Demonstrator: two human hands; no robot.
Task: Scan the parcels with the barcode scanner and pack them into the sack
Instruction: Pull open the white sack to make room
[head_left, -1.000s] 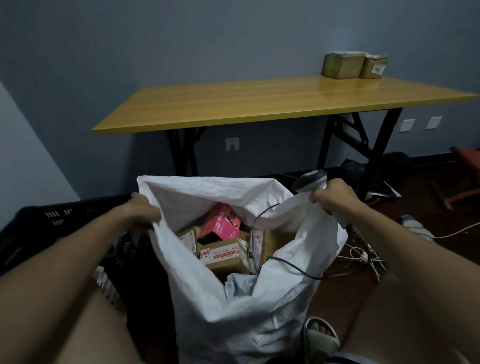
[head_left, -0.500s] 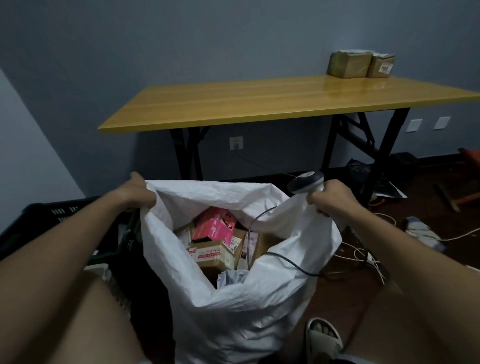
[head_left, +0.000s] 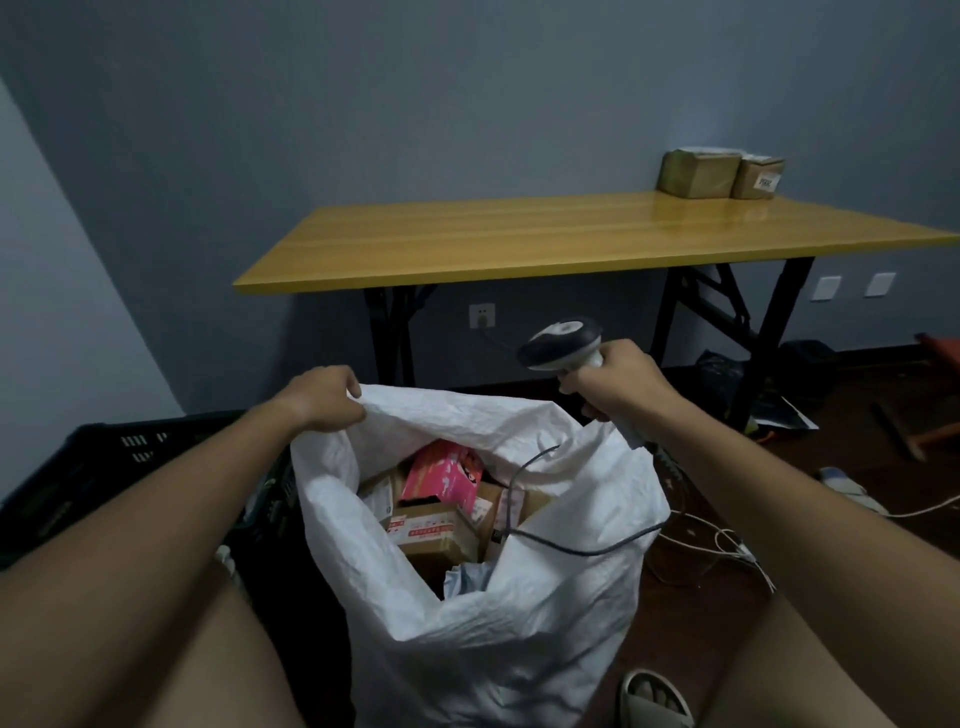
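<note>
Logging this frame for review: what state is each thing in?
Sack: mouth held open, upright, parcels inside.
Left hand: grips sack rim.
Right hand: holds barcode scanner.
Scanner cable: drapes across sack mouth.
Two boxes: on table, unpacked.

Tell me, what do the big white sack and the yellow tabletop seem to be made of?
The big white sack looks like woven plastic: matte, stiff, with sharp crinkled folds. The yellow tabletop looks like wood or laminate with a glossy finish: plank-like stripes show, and it mirrors the brown cardboard boxes standing on it.
</note>
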